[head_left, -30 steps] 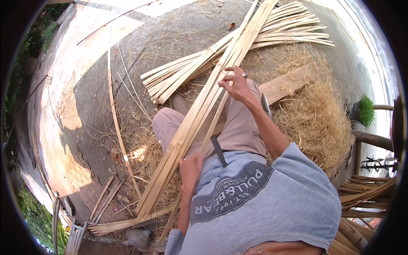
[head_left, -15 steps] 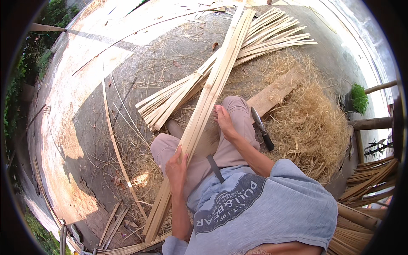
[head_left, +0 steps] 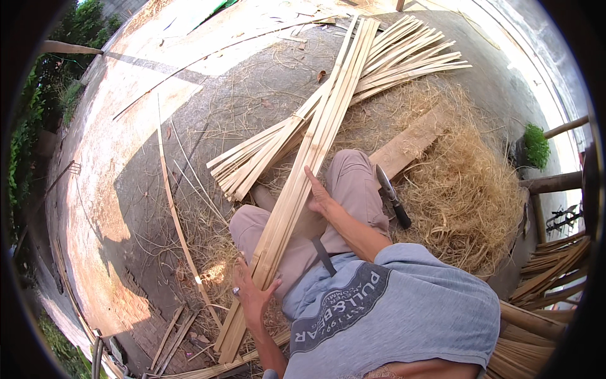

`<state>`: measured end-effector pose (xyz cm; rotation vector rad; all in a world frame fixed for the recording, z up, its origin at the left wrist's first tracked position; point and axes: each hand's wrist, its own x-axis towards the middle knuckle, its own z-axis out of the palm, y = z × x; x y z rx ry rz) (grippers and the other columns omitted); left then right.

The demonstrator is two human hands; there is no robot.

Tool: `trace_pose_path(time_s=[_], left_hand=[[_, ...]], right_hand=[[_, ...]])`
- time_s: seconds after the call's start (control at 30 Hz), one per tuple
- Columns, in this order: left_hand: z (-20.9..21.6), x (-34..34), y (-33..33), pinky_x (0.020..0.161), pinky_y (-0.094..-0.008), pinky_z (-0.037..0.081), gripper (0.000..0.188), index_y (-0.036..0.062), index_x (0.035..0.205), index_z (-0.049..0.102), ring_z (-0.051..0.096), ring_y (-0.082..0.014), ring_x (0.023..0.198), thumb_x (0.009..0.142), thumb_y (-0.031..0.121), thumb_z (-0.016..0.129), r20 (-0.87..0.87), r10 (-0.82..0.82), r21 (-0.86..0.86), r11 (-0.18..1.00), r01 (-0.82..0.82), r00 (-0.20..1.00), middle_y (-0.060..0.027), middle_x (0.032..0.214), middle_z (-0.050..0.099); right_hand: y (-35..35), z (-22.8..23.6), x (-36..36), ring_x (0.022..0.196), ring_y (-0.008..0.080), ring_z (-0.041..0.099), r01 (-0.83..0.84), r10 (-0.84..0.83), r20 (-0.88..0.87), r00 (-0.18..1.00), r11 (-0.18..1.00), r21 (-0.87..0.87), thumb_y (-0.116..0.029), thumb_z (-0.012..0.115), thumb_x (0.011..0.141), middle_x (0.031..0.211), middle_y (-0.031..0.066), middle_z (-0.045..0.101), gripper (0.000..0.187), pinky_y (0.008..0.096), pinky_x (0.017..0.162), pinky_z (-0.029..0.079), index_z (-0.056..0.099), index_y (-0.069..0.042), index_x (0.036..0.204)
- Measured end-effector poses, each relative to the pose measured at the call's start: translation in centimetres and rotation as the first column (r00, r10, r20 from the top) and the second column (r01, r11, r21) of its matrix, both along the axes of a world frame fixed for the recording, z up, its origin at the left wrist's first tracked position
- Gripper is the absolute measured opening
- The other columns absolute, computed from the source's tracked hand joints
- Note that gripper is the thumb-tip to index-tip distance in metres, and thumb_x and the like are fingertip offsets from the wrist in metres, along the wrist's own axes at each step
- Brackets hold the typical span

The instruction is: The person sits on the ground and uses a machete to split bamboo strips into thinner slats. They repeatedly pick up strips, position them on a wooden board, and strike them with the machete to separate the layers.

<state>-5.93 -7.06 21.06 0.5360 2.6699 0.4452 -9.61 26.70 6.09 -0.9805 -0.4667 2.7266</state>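
Note:
A long sheaf of pale split-bamboo strips [head_left: 307,155] lies slantwise across my lap, its far end resting over another bundle. My left hand [head_left: 254,294] is at the near part of the sheaf, thumb and fingers spread to either side of the strips. Against the sheaf's right edge, farther up, rests my right hand [head_left: 319,196] with fingers stretched out. The crossing bundle of bamboo strips [head_left: 271,151] lies on the ground, tied near its middle and fanned at the far right. A knife [head_left: 394,197] with a dark handle lies beside my right thigh.
A heap of fine shavings [head_left: 464,202] covers the ground at right, with a wooden board [head_left: 410,142] partly in it. Loose strips [head_left: 172,202] lie at left. More strips [head_left: 552,271] are stacked at far right near wooden poles [head_left: 552,184]. A potted plant [head_left: 535,146] stands nearby.
My left hand has loosened from the strips and moved down toward their near end, fingers spreading. My right hand has come left against the sheaf. The protruding far strip has slid back toward me.

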Motion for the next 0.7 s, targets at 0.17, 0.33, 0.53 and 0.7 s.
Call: trace_pose_path(time_s=[0.17, 0.33, 0.53, 0.7], left_hand=[[0.8, 3.8, -7.3, 0.114, -0.0535, 0.033, 0.119, 0.0088, 0.161, 0.027, 0.041, -0.0439, 0.136, 0.066, 0.038, 0.091, -0.074, -0.111, -0.315, 0.946, 0.083, 0.991, -0.0246, 0.145, 0.044], [-4.2, 4.4, -8.0, 0.096, -0.0523, 0.042, 0.094, 0.0071, 0.155, 0.037, 0.052, -0.041, 0.112, 0.072, 0.017, 0.08, -0.352, -0.036, -0.128, 0.992, -0.01, 0.935, -0.0194, 0.121, 0.054], [-7.4, 2.3, -8.6, 0.092, -0.0511, 0.045, 0.085, 0.0036, 0.149, 0.044, 0.056, -0.0412, 0.104, 0.073, 0.017, 0.079, -0.388, 0.047, 0.049, 0.998, -0.03, 0.92, -0.0209, 0.114, 0.058], [-5.3, -1.1, -2.0, 0.075, -0.0483, 0.054, 0.074, 0.0083, 0.141, 0.051, 0.066, -0.0393, 0.085, 0.074, 0.018, 0.08, -0.403, -0.049, 0.06, 0.995, 0.079, 0.914, -0.018, 0.102, 0.064]], right_hand=[[-0.6, 0.8, -1.2, 0.1, 0.0302, 0.068, 0.028, -0.073, -0.195, 0.978, 0.975, -0.222, -0.049, 0.068, 0.096, 0.116, 0.0153, 0.068, 0.047, 0.0485, 0.089, 0.057, 0.06, -0.01, 0.122], [-1.1, 5.8, -2.0, 0.094, 0.0239, 0.067, 0.021, -0.04, -0.23, 0.972, 0.996, -0.085, -0.032, 0.067, 0.099, 0.105, 0.0103, 0.067, 0.03, 0.0474, 0.084, 0.059, 0.057, -0.013, 0.121], [-0.5, 9.9, -2.3, 0.095, 0.0245, 0.067, 0.026, -0.036, -0.294, 0.955, 0.999, -0.039, -0.031, 0.066, 0.099, 0.108, 0.0116, 0.067, 0.032, 0.0482, 0.084, 0.059, 0.056, -0.012, 0.123], [6.4, 10.7, -4.5, 0.096, 0.0283, 0.069, 0.054, -0.05, -0.295, 0.954, 0.998, 0.008, -0.033, 0.067, 0.096, 0.11, 0.016, 0.066, 0.037, 0.0491, 0.086, 0.06, 0.056, -0.009, 0.123]])
